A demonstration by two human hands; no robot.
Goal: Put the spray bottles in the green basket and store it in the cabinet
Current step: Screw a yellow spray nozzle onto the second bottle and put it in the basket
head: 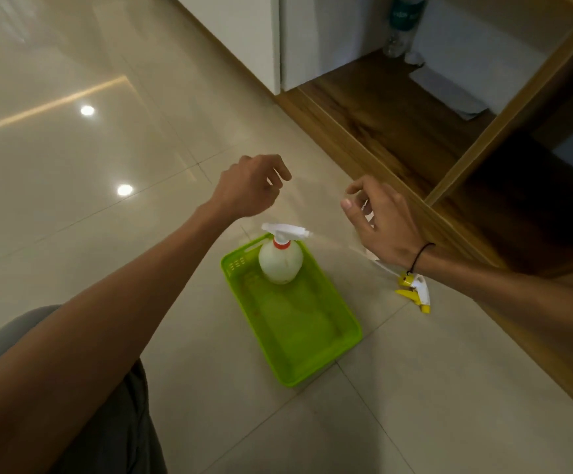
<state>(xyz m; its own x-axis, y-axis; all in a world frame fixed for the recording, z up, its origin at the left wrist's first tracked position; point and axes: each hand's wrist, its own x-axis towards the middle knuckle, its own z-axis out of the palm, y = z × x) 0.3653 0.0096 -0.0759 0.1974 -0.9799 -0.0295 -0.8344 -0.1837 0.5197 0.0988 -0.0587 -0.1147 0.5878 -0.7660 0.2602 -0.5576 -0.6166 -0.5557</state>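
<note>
A green basket lies on the tiled floor. A white spray bottle with a red collar and white trigger stands upright in its far end. A second spray bottle with a yellow and white trigger head lies on the floor to the right of the basket; its body is mostly hidden under my right hand. My left hand hovers above the basket's far end with loosely curled fingers and holds nothing. My right hand is spread over the lying bottle, fingers apart. The open wooden cabinet is at the upper right.
Inside the cabinet stand a plastic water bottle and a folded white cloth. A wooden divider splits the cabinet. A white panel borders its left side. My knee in grey fabric is at the lower left.
</note>
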